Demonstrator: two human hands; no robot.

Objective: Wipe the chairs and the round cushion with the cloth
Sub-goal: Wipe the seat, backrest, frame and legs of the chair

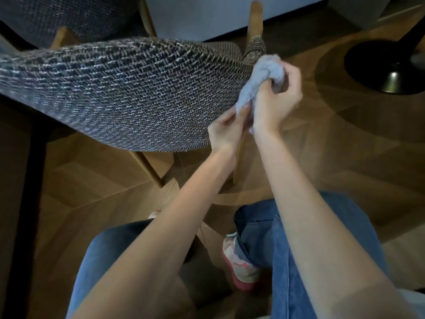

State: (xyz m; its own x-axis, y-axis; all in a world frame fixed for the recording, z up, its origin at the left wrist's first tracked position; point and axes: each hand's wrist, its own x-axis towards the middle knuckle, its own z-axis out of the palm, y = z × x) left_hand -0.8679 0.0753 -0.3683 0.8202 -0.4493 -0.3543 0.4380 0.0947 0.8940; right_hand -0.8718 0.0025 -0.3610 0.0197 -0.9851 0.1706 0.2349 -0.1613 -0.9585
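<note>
Our right fingers (291,73) curl tight round the top of a soft, scrunched-up, pale blue-grey cloth (259,73). Our left fingers (241,111) pinch its bottom end. So our right hand (278,100) and our left hand (226,130) both hold the cloth. It touches the right edge of the grey woven fabric chair back (126,93). Below is the brown wooden floor (345,146). Our blue jeans (259,226) and pink shoe (239,261) are nearest to us.
</note>
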